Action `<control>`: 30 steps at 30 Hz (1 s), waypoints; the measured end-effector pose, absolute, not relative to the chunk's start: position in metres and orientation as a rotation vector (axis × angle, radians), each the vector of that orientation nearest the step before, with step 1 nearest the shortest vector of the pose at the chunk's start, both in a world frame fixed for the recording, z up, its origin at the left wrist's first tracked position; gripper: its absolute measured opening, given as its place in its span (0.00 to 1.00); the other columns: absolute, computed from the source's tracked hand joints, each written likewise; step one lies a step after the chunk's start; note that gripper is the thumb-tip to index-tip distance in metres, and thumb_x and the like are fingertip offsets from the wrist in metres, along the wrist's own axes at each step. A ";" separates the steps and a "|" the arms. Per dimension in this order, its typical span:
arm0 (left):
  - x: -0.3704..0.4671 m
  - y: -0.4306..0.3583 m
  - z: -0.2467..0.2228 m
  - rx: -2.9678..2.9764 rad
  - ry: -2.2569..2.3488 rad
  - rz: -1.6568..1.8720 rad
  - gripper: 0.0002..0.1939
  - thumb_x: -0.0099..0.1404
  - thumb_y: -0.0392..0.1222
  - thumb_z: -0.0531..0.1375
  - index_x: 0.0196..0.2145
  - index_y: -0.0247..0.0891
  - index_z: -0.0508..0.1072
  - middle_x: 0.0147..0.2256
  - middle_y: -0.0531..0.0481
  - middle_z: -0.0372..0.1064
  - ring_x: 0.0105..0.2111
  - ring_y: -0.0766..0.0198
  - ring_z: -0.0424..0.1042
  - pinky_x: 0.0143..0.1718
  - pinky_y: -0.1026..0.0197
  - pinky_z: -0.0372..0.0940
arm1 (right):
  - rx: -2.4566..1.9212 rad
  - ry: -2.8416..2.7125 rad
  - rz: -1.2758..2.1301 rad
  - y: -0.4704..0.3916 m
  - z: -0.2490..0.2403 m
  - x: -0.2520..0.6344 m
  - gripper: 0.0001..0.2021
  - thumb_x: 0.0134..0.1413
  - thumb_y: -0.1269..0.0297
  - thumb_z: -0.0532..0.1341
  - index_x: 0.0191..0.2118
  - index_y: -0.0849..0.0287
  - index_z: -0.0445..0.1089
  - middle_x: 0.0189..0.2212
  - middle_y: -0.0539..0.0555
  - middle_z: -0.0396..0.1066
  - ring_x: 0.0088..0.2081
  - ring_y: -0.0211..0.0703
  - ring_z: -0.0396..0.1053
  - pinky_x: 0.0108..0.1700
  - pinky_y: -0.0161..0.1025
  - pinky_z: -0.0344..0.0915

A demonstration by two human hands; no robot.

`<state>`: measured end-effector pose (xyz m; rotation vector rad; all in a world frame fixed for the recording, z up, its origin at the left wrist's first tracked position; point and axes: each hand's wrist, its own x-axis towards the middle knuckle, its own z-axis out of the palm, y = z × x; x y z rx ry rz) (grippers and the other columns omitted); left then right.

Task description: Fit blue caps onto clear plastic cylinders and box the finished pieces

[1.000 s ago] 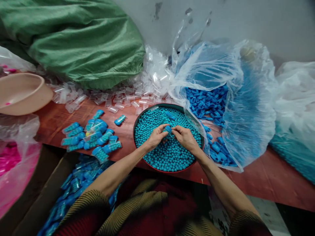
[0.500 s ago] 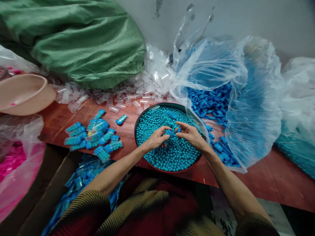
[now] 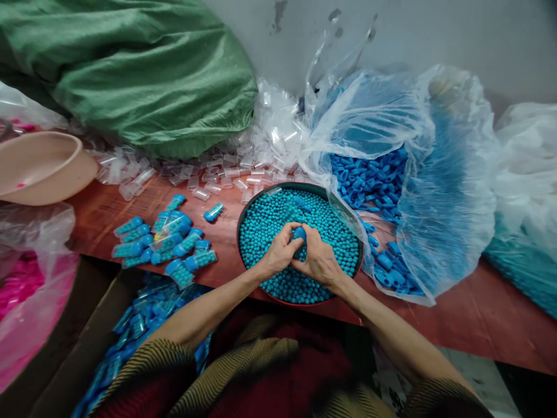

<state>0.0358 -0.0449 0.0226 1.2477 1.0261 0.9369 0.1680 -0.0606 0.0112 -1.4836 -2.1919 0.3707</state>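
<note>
My left hand (image 3: 279, 251) and my right hand (image 3: 321, 256) meet above a round tub (image 3: 239, 247) of teal beads (image 3: 270, 215). Between their fingertips is a small container with a rounded blue top (image 3: 299, 233); its lower part is mostly hidden. The left fingers and thumb wrap round its left side. My right fingers are closed against its right side. A loose blue piece (image 3: 301, 203) lies on the beads behind the hands.
Several blue-capped tubes of beads (image 3: 174, 241) lie left on the red table (image 3: 461, 313). Clear tubes (image 3: 235, 171) are heaped behind, beside a green sack (image 3: 152, 75). At right, a plastic bag (image 3: 448, 191) spills blue parts (image 3: 369, 180). A beige basin (image 3: 47, 168) stands far left.
My right hand has moved left and down to join my left hand, and its fingers have closed on the blue-topped container. The left hand has barely moved.
</note>
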 end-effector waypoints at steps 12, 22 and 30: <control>0.022 -0.050 0.007 1.327 1.189 0.882 0.07 0.59 0.39 0.56 0.37 0.37 0.65 0.23 0.58 0.55 0.23 0.71 0.55 0.26 0.68 0.54 | -1.582 -2.338 0.451 -0.069 0.003 0.147 0.37 0.50 0.50 0.60 0.60 0.70 0.50 0.46 0.68 0.66 0.39 0.55 0.71 0.33 0.46 0.69; -0.117 -0.041 0.026 1.525 1.873 0.963 0.20 0.60 0.46 0.53 0.48 0.37 0.65 0.31 0.51 0.65 0.28 0.65 0.64 0.32 0.61 0.62 | -1.522 -2.086 0.424 0.013 -0.008 0.196 0.14 0.60 0.64 0.52 0.47 0.59 0.70 0.44 0.59 0.73 0.46 0.49 0.70 0.49 0.45 0.64; -0.097 -0.033 0.037 1.871 2.346 0.892 0.18 0.63 0.41 0.51 0.48 0.33 0.68 0.43 0.38 0.69 0.44 0.51 0.68 0.46 0.51 0.62 | -1.661 -2.112 0.410 0.087 -0.024 0.192 0.15 0.57 0.62 0.56 0.49 0.60 0.69 0.46 0.61 0.71 0.46 0.50 0.67 0.49 0.45 0.62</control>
